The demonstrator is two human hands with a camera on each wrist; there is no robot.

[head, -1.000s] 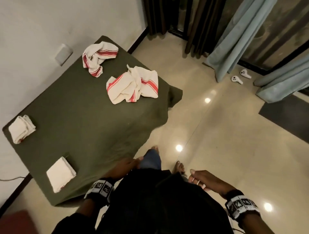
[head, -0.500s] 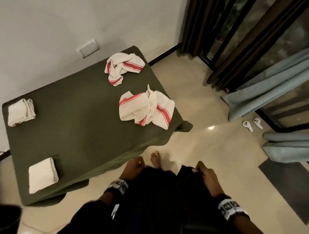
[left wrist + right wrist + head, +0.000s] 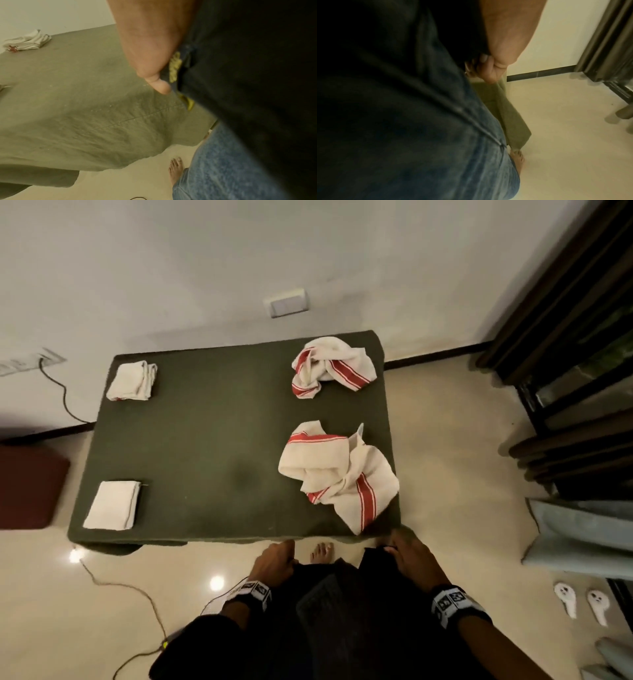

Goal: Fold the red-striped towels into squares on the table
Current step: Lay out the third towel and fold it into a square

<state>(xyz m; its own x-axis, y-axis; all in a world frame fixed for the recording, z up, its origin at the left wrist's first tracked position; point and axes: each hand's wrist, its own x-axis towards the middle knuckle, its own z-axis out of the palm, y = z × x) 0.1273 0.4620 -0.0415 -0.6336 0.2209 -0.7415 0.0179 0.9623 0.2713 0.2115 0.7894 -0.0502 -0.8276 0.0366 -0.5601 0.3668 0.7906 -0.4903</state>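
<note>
Two crumpled red-striped towels lie on the right side of the green-covered table [image 3: 212, 446]: one near the front edge [image 3: 339, 474] and one at the back [image 3: 332, 368]. Two folded white squares sit on the left, one near [image 3: 113, 505] and one far [image 3: 132, 380]; the far one [image 3: 25, 42] also shows in the left wrist view. My left hand [image 3: 274, 559] [image 3: 154, 54] and right hand [image 3: 407, 556] [image 3: 493, 67] are low in front of the table, off the towels. Each has its fingers curled on the hem of my black shirt [image 3: 342, 611].
A cable [image 3: 137, 594] snakes over the shiny floor at the lower left. A maroon cushion [image 3: 27, 484] lies left of the table. Dark curtains [image 3: 582, 371] and two white controllers [image 3: 579, 602] are on the right. The green cloth [image 3: 510, 115] hangs beside my leg.
My view has swung round, so the table now lies square in front of me. My right hand, open a second ago, has curled onto the shirt hem; the towels have not moved.
</note>
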